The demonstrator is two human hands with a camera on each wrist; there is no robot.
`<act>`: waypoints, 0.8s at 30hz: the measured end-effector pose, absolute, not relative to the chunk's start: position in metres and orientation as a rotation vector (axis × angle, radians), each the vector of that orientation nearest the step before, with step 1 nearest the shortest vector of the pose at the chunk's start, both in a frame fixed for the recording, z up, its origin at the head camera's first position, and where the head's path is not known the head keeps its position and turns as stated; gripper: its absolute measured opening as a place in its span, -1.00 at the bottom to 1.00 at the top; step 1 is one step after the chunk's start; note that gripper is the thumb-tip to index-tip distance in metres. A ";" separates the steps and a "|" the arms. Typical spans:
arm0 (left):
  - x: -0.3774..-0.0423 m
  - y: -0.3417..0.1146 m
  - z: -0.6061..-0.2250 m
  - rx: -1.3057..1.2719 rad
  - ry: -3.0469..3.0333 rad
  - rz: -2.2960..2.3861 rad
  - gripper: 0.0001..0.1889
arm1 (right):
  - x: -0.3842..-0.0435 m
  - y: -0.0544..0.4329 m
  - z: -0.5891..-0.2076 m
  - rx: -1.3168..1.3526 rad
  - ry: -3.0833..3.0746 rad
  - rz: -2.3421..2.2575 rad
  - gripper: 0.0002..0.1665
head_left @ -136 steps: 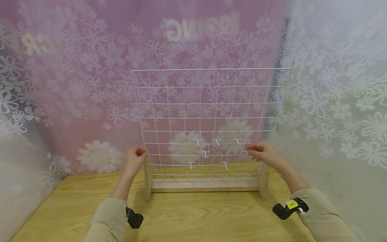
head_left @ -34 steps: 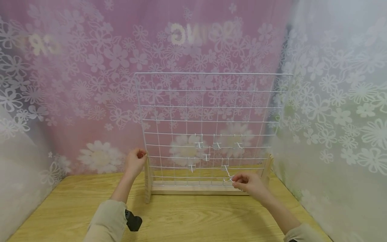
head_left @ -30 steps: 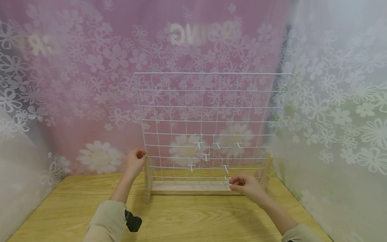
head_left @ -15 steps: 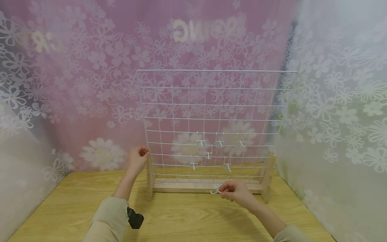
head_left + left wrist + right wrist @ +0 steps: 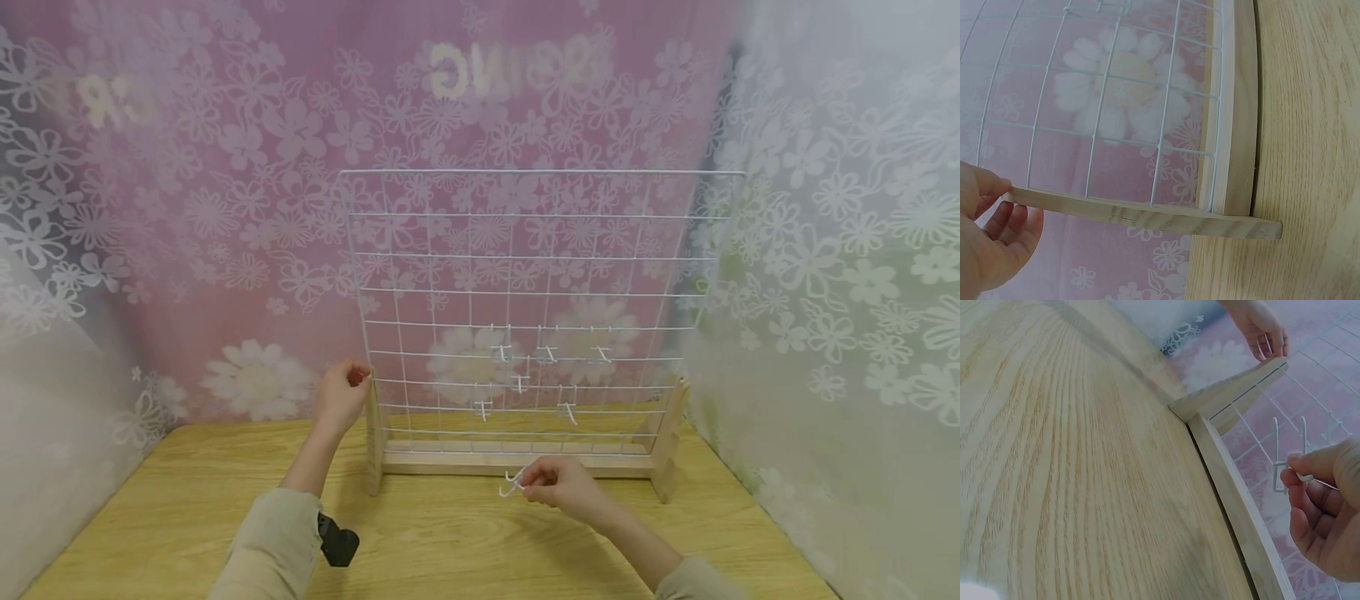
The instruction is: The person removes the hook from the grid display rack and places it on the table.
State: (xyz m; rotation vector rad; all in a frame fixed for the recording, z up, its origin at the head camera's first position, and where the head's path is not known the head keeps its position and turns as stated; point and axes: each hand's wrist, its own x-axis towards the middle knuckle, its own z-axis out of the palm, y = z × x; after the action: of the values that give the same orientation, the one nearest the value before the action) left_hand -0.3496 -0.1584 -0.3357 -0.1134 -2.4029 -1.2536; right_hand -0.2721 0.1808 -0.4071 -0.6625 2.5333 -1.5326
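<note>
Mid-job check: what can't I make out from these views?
Held hook, right wrist view: part hidden by the right grip.
Left grip, left wrist view: cut off by the left edge.
Hung hooks, head view: too small to tell how they catch the grid.
Backdrop lettering, head view: too blurred to read fully.

High on the tall, hanging pink curtain [image 5: 300, 33] printed with white flowers, a blurred row of pale cream block letters [image 5: 448, 73], nearer its right edge, shows a G and an N-like letter. A shorter, hazy cream cluster [image 5: 93, 102] toward its left edge shows an R.
</note>
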 end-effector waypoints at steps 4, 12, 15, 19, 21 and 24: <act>-0.349 -0.159 -0.337 -0.099 -2.413 -1.261 -0.84 | -0.272 0.173 -0.411 -0.701 2.531 -1.515 -0.81; -0.348 -0.159 -0.336 -0.107 -2.421 -1.275 -0.83 | -0.274 0.160 -0.418 -0.732 2.447 -1.582 -0.86; -0.348 -0.159 -0.337 -0.109 -2.418 -1.272 -0.83 | -0.275 0.156 -0.422 -0.741 2.455 -1.560 -0.89; -0.349 -0.159 -0.337 -0.113 -2.411 -1.269 -0.83 | -0.277 0.150 -0.424 -0.767 2.463 -1.537 -0.91; -0.349 -0.159 -0.336 -0.116 -2.406 -1.267 -0.84 | -0.279 0.148 -0.426 -0.790 2.459 -1.542 -0.91; -0.349 -0.158 -0.336 -0.113 -2.401 -1.268 -0.84 | -0.280 0.145 -0.429 -0.813 2.450 -1.553 -0.92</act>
State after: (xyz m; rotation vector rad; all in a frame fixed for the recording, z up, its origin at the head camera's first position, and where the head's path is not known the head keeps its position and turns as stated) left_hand -0.3489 -0.1582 -0.3355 -0.1126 -2.4006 -1.2679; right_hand -0.2801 0.1450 -0.4291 -0.8126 2.4502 -1.5533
